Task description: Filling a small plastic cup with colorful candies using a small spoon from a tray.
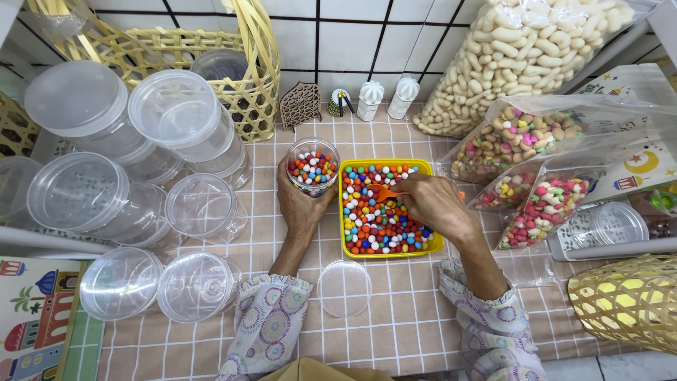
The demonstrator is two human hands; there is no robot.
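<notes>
One yellow tray (344, 212), one orange scoop (384, 192), three snack bags (536, 208), two wicker baskets (627, 300).

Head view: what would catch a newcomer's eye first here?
The yellow tray of bright multicoloured candies sits mid-table, where the right hand dips an orange scoop into it. Just left of it, the left hand grips a clear jar partly filled with the same candies. Empty clear tubs crowd the left side.

A white tiled wall (338, 42) with dark grout rises behind the tabletop (402, 331), which wears a beige cloth checked with white lines, under even, bright light.
</notes>
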